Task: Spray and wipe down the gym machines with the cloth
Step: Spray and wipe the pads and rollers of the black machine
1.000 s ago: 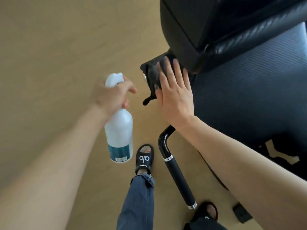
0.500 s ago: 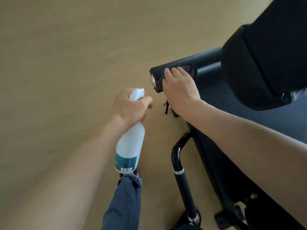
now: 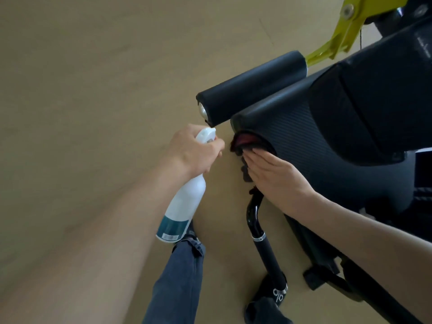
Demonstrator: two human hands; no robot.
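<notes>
My left hand (image 3: 195, 152) grips the neck of a white spray bottle (image 3: 181, 208) with a teal label, nozzle near the machine. My right hand (image 3: 275, 175) lies flat, pressing a dark cloth with a red patch (image 3: 245, 143) against the left edge of the black textured seat pad (image 3: 327, 141). Most of the cloth is hidden under my palm. A black roller pad (image 3: 252, 87) with a metal end cap lies just beyond the seat's front edge.
A black curved handle bar (image 3: 264, 244) rises below my right hand. A yellow-green frame piece (image 3: 339, 36) shows at the top right. My jeans leg (image 3: 180, 281) and black sandal (image 3: 271, 298) stand on the tan floor (image 3: 93, 90).
My right hand has moved with the cloth from the roller pad's end down onto the seat pad's edge. The view has shifted, showing more of the machine. The left hand still holds the bottle.
</notes>
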